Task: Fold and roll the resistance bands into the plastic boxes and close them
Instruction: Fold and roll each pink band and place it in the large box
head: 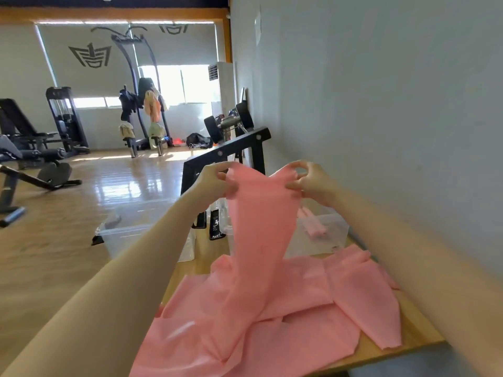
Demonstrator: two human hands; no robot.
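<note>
Logos in dark paint, angular crest-like shapes, mark the pale roller blinds far across the gym, but none of it reads as letters, and the small print on the black item beyond the table is too blurred to make out. On the wooden table, which stands against the grey wall, lies the pink resistance band: thin, smooth, slightly glossy sheet material, crumpled into broad flat folds over the near part of the tabletop. One end of it is lifted, so its raised stretch runs roughly upright from the table to the hands, widening at the top. The left hand pinches the top left corner between thumb and curled fingers; the right hand pinches the top right corner the same way, and the two hands are held apart with the band's end spread between them. At the table's far end, near the wall, stands a clear plastic box with a rolled pink band inside; its walls are translucent and rectangular. A second clear box stands at the table's far left edge. Past the table a black steel frame stands on glossy wood flooring.
</note>
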